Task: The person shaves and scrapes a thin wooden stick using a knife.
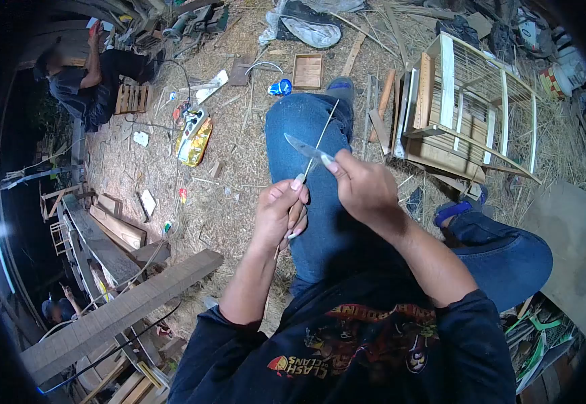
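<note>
In the middle of the head view my left hand (284, 210) pinches a thin stick (328, 123), which slants up and to the right over my jeans-covered leg (289, 121). My right hand (367, 188) is closed around a knife, its handle hidden in the fist. The pointed knife blade (299, 145) reaches to the upper left and crosses the stick just above my left fingertips. Whether the edge presses into the stick, I cannot tell. The stick's lower end shows below my left hand.
A wooden birdcage-like frame (501, 121) stands at right. Ahead lie a small wooden box (307, 71), a blue can (280, 87) and a power strip (192, 133) on a yellow packet (202, 145). A plank (124, 313) juts in at lower left. Another person (81, 84) sits at upper left.
</note>
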{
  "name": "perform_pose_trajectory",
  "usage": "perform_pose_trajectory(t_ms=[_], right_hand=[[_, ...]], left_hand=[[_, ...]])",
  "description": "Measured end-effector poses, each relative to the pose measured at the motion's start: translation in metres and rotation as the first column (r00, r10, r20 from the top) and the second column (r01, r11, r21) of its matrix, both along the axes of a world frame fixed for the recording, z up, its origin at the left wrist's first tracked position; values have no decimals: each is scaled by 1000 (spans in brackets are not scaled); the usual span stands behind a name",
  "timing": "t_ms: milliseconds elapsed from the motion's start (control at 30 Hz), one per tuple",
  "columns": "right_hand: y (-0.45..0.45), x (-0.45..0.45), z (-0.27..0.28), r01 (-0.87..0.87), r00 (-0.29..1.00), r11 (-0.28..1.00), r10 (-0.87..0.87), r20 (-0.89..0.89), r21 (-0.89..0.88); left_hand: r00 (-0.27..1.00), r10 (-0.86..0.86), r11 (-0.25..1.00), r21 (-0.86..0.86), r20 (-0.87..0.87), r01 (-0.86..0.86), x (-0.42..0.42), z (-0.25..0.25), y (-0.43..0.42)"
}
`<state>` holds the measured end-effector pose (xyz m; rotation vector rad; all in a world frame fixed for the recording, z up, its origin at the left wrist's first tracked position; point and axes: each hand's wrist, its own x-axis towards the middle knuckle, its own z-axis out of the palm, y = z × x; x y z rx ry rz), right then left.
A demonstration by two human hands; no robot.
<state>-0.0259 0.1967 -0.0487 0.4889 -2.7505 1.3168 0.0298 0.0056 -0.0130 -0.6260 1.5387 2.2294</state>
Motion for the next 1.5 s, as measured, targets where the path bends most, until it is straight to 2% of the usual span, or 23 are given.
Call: perform_pose_trajectory(t_ms=[200,300,433,533,600,733,900,1033,1100,1500], right_hand=[[-3,22,2,-36,999,999,36,28,-8],[2,6,7,-14,1000,1000,14,27,0],[4,-10,8,42,992,998,-36,120,-49],[5,-15,6,43,990,999,-40,135,-19],[4,-17,5,83,988,994,-73,135,-69],[3,-19,9,101,980,995,-96,177,-22],[2,-19,4,79,986,997,-81,145,21],[2,-16,0,57,989,998,-56,136,-2],[3,-13,-1,36,994,999,-32,105,-37],[7,7,1,-19,998,1000,19,63,-11]], left_hand=[[1000,3,1000,19,-8,-3,0,-2,0],[1000,10,1000,15,-2,-10,0,0,2],[1000,-10,999,35,6,10,-2,3,2],[999,17,999,-34,39,-16,-1,9,7],[1000,18,987,-160,9,-16,1,9,11],[999,43,992,-120,18,-41,1,5,7],[999,34,995,-90,19,-32,-1,2,4],[999,29,997,-66,17,-28,-1,0,1],[999,40,999,9,29,-40,-1,-1,-1],[998,49,998,-27,31,-49,-3,2,2]])
